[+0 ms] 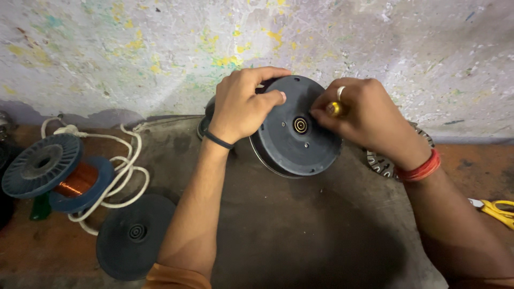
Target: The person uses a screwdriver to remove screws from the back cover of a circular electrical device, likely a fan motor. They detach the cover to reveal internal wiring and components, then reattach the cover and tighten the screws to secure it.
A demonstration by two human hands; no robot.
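Observation:
A round dark grey motor housing (297, 140) with a brass bearing at its middle stands tilted on edge against the wall. My left hand (243, 104) grips its upper left rim, thumb pressed on the face. My right hand (367, 115) is closed on a yellow-handled tool (334, 109) whose tip touches the housing's upper right face, beside the bearing. A ring sits on one finger of that hand, and red threads wrap its wrist.
A dark cloth (300, 225) covers the bench. A blue spool of copper wire (59, 174) and white cord (123, 171) lie at left. A dark round cover (134, 235) lies flat lower left. A slotted metal disc (381, 160) peeks from behind my right wrist. Yellow scissors (495, 210) sit far right.

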